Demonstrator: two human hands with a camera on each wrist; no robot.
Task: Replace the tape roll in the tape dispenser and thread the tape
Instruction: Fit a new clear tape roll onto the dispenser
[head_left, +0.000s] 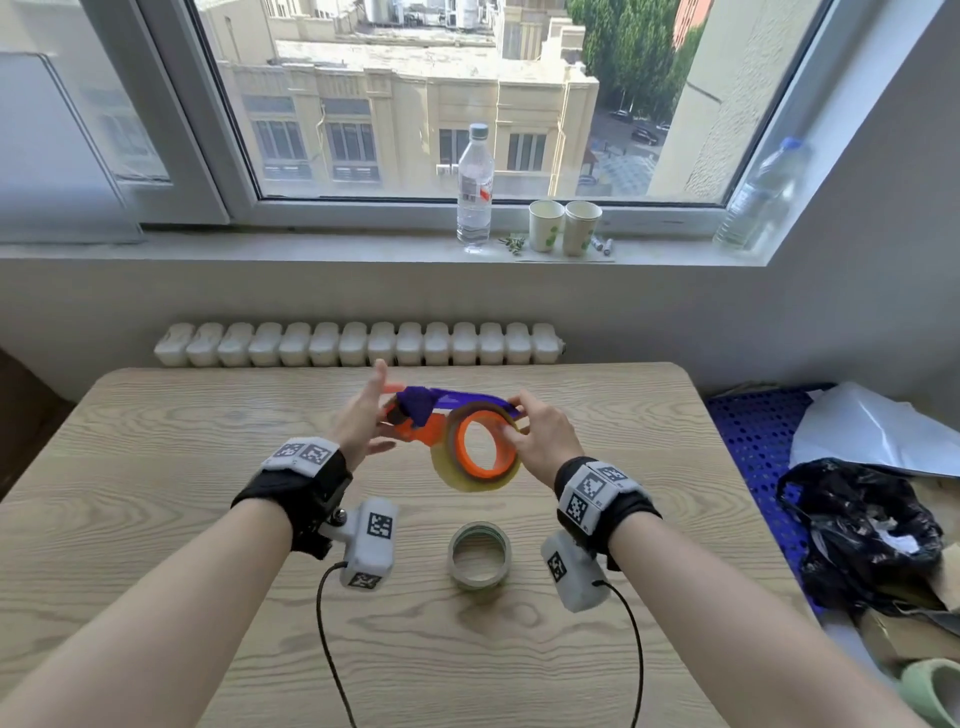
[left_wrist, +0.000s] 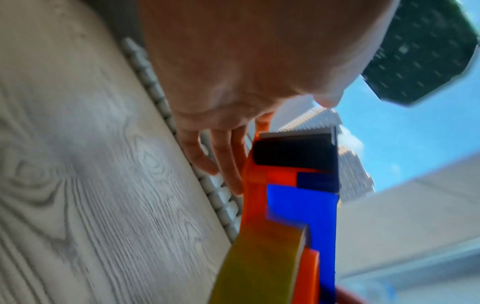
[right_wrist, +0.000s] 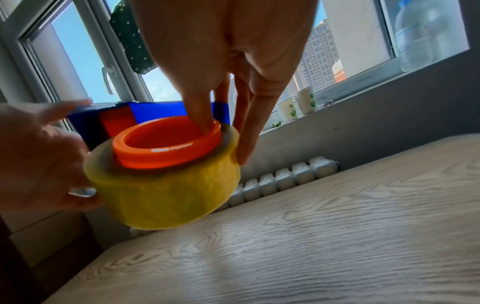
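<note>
From the head view, you held the tape dispenser (head_left: 447, 415) in the air above the table (head_left: 156, 519), its long axis running left to right between your hands, with the yellowish tape roll (head_left: 480, 457) sitting on the orange hub at the right end. Your left hand (head_left: 358, 421) was at the cutter end with its fingers spread and mostly straight, and I cannot tell how firmly it held anything. Your right hand (head_left: 545, 441) was the nearer one to the roll, curled around it. A second, thinner roll (head_left: 479, 555) lay flat on the table below, well apart from both hands. From the left wrist view, your fingers (left_wrist: 226, 162) lay straight alongside the orange side of the dispenser (left_wrist: 293, 185), beside the toothed blade, touching rather than clasping. From the right wrist view, your thumb dipped inside the orange hub (right_wrist: 166, 150) while your fingers (right_wrist: 249, 131) lay against the outside of the roll (right_wrist: 166, 197), a pinch across its wall. I judge that threading would run from the roll leftward toward the blade, so the loose end, which I could not spot, would travel away from your right hand toward your left.
</note>
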